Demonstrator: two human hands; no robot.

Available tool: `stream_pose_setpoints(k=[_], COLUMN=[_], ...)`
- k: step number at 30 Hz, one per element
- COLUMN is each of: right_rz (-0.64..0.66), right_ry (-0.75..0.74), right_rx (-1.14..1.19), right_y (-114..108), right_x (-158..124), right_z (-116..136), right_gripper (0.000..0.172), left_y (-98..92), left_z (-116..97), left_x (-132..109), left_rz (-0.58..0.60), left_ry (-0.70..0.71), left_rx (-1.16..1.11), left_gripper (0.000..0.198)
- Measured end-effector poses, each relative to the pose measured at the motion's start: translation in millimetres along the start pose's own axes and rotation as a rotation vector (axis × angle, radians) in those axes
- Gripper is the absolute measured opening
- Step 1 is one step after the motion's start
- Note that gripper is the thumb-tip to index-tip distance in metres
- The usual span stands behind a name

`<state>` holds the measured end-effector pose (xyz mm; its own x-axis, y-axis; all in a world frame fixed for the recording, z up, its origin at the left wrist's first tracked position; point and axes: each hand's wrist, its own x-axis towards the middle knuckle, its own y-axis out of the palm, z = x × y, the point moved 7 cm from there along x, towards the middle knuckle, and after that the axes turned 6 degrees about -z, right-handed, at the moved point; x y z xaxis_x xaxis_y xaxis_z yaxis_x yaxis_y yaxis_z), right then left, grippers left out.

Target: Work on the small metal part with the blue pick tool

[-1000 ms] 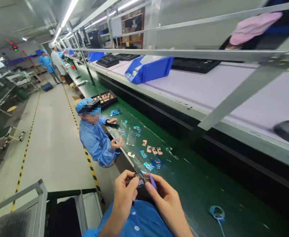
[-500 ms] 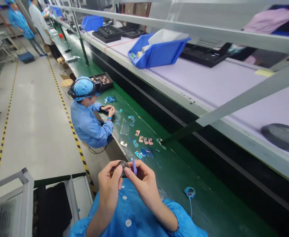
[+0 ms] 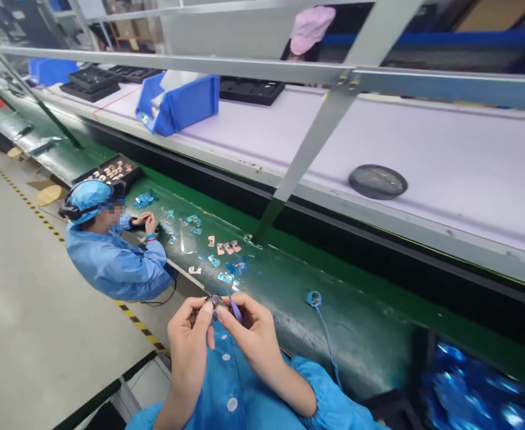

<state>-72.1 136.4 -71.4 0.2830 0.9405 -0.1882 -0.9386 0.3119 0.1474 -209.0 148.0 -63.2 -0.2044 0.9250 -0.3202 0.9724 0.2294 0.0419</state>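
Hands: the left hand [image 3: 189, 334] and the right hand [image 3: 248, 331] meet at chest height, just off the near edge of the green worktop [image 3: 365, 334].
Grip: left fingers closed around a small metal part [image 3: 215, 300]; right thumb and forefinger pinch a thin blue film strip [image 3: 235, 309] that touches the part.
Where the part is: in the air between both sets of fingertips, above the blue coat, not resting on the worktop.
Edges: the worktop runs as a long lane; its far side meets a dark wall below a pale upper shelf [image 3: 423, 143].
Open room: bare green surface lies right of the hands, around one blue wrist-strap disc [image 3: 314, 297] and its cord; grey floor [image 3: 24, 310] opens on the left.
Count, loose parts: a scatter of small blue and copper pieces [image 3: 221, 251] beyond the hands, too small to number.
Count, people: one seated co-worker [image 3: 110, 251] in blue at the same worktop, hands on its surface.
Count, shelf: one near blue bin [image 3: 177, 104], one round dark disc [image 3: 377, 181].
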Motion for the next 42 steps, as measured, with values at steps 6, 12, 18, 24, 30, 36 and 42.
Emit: stream_pose_setpoints(k=[6, 12, 18, 24, 30, 36, 42], right_rz=[-0.087, -0.323, -0.471, -0.607, -0.656, -0.662, -0.652], right_ry=[-0.162, -0.476, -0.744, -0.900, -0.939, -0.985, -0.994], right_rx=[-0.111, -0.337, -0.610, -0.652, -0.646, -0.670, -0.664], right_y=[-45, -100, -119, -126, -133, -135, -137], right_x=[8, -14, -29, -35, -38, -40, -42], right_z=[19, 40, 68, 87, 87, 85, 81], right_gripper=[0.023, 0.034, 0.019, 0.017, 0.015, 0.016, 0.016], left_y=[51.8, 92.4, 117.5, 137.2, 149.9, 151.7, 151.3], left_z=[2, 6, -12, -28, -35, -30, -23], left_x=[9, 0, -6, -12, -19, -23, -25], left_rz=[0.103, 0.230, 0.310, 0.375, 0.388, 0.339, 0.320], left_ry=[-0.035, -0.050, 0.082, 0.175, 0.236, 0.183, 0.115], left_rx=[0.087, 0.147, 0.245, 0.308, 0.315, 0.308, 0.275], left_gripper=[0.030, 0.043, 0.043, 0.041, 0.038, 0.041, 0.045])
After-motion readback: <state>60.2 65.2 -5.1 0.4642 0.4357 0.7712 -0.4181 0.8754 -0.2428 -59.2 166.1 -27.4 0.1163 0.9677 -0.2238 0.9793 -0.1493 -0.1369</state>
